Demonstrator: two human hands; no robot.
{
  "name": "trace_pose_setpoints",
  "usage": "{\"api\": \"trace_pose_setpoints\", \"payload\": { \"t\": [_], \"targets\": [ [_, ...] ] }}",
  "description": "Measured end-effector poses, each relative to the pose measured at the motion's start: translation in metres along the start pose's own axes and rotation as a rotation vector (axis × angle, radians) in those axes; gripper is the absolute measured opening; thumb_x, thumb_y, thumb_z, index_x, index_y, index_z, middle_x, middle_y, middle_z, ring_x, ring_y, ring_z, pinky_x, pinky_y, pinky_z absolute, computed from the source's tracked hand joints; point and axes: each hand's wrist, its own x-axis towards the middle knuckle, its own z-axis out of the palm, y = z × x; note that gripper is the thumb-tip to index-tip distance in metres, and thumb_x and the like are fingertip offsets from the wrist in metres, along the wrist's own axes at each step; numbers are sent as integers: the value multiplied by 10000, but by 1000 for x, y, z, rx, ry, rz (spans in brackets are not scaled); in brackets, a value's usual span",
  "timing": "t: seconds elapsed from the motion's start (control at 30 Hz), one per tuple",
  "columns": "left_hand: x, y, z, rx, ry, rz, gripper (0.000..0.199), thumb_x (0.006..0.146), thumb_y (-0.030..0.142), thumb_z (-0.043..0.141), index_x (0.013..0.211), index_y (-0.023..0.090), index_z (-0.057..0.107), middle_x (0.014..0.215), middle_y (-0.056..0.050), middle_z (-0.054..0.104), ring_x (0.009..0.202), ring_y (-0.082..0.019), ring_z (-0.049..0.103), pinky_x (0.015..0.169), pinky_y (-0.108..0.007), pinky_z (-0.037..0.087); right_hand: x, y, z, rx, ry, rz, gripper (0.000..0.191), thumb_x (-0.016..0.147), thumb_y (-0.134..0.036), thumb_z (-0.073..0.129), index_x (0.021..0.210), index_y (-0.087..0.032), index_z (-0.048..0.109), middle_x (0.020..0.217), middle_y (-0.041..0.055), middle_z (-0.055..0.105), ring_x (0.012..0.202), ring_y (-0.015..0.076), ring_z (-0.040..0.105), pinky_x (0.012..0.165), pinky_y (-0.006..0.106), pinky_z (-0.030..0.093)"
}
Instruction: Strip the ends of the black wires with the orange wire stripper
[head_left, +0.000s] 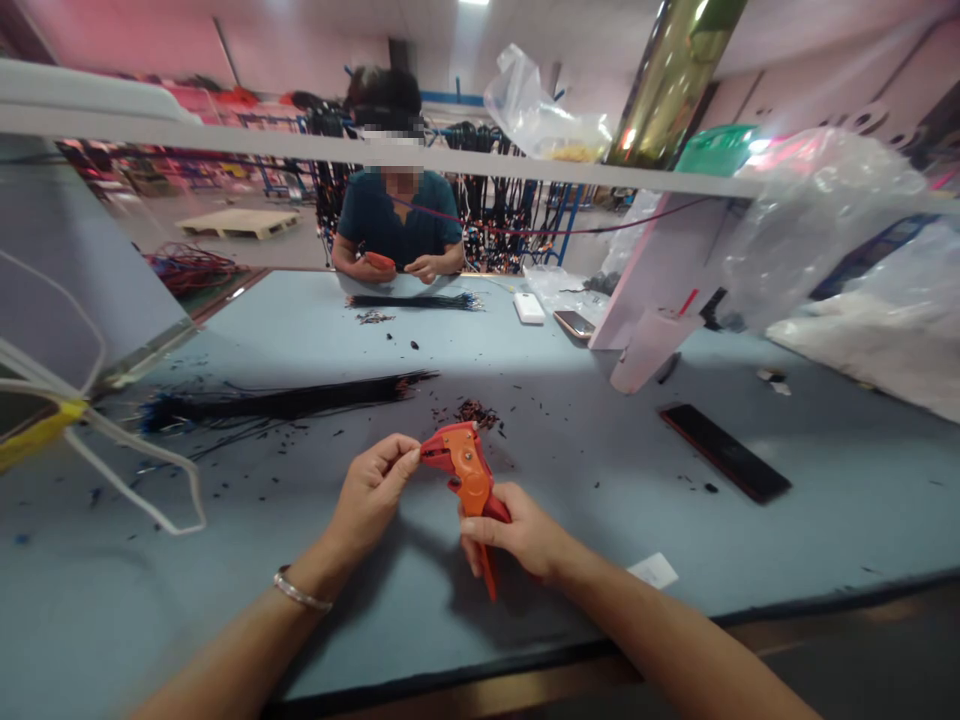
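Observation:
My right hand (517, 530) is wrapped round the handles of an orange and red wire stripper (471, 468), held above the table with its jaws pointing left. Thumb and fingertips of my left hand (380, 490) are pinched together right at the stripper's jaws; whatever sits between them is too small to make out. Behind the tool lies a little pile of dark and coppery offcuts (478, 413). To the left, a bundle of black wires (292, 402) stretches across the table, blue at its left end and copper-coloured at its right end.
Across the table (570, 540) a co-worker (401, 215) holds a red tool beside another wire bundle (412, 301). A black phone (724, 452) and a white paper piece (654, 571) lie on the right. White cords (196, 490) hang at left. A shelf (480, 163) spans overhead.

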Motion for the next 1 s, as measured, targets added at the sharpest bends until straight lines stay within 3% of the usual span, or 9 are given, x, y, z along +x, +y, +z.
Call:
{"api": "trace_pose_setpoints", "payload": {
  "t": [0.37,0.6,0.9,1.0],
  "targets": [
    [-1,-1,-2,23,34,-3,249,833,407,559,755,179,620,626,18,532,565,-126,429,518,-235,311,5,1,8,-31,46,-9,369,748,-489,685,699,-170,505,528,-12,578,428,112,537,411,210,433],
    [3,-11,-1,-33,60,-31,239,824,412,567,778,184,623,604,26,530,550,-124,426,495,-227,298,12,6,11,-100,162,-31,330,756,-428,671,634,-188,480,388,-55,488,304,72,396,321,176,324],
    [5,-9,-1,13,65,-11,234,827,393,568,741,178,603,644,23,531,605,-127,445,575,-228,357,13,6,8,115,99,10,313,719,-400,706,669,-161,510,468,-20,552,360,114,506,326,192,378],
    [7,-13,-4,-9,118,-54,222,811,394,583,739,184,586,613,38,492,566,-119,406,541,-227,327,9,1,1,223,131,-29,294,725,-369,713,714,-157,510,506,-19,557,399,114,532,385,202,420]
  ]
}}
